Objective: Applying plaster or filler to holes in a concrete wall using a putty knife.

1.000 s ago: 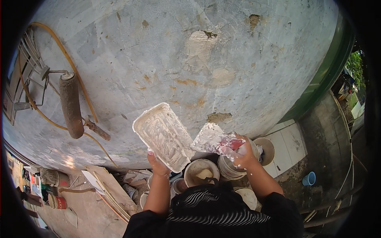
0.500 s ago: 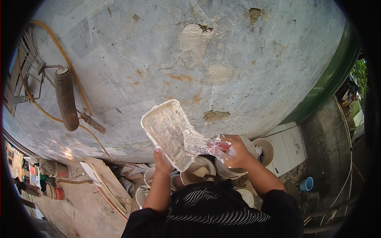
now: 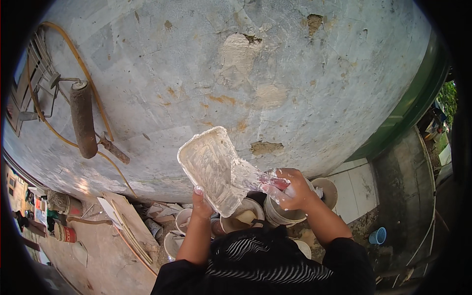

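Both hands (image 3: 201, 204) (image 3: 291, 188) raised, fingers curled.

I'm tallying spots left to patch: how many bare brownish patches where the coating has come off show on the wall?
3 clear ones: a big patch at upper middle, a small patch near the top right, and a low patch just above the tray. Smaller orange flecks aren't counted.

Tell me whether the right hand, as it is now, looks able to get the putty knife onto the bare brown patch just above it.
Probably yes. The right hand holds the putty knife against the tray, and the brown patch lies just above, with only open wall between them.
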A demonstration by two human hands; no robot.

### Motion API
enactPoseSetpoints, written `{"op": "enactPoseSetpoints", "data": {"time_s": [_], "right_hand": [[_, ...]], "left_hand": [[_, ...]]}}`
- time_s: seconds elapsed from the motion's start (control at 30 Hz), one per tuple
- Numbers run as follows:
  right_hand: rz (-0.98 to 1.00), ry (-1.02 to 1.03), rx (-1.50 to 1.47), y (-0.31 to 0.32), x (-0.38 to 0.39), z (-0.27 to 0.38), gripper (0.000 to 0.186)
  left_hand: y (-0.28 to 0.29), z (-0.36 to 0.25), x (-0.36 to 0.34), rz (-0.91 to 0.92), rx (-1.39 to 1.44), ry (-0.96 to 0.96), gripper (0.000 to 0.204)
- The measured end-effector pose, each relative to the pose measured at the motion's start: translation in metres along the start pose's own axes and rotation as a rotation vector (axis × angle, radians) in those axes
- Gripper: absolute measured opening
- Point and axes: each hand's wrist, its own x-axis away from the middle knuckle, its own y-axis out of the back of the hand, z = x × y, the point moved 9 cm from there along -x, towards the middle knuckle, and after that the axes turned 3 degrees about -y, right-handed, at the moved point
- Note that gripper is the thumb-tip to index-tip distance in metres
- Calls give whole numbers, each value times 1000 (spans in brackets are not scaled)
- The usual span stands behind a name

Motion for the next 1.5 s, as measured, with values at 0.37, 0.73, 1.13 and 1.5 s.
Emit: {"op": "enactPoseSetpoints", "data": {"time_s": [0.37, 0.73, 1.13, 1.5], "right_hand": [[-42, 17, 58, -4, 6, -8, 24], [96, 30, 46, -6, 4, 4, 25], [181, -228, -97, -21, 12, -44, 28], [67, -438, -552, -43, 31, -74, 16]], "left_hand": [[-4, 0, 0, 9, -18, -42, 85], [-3, 3, 0, -12, -66, -84, 87], [5, 23, -11, -1, -65, -46, 83], [14, 30, -23, -31, -232, -124, 87]]}}
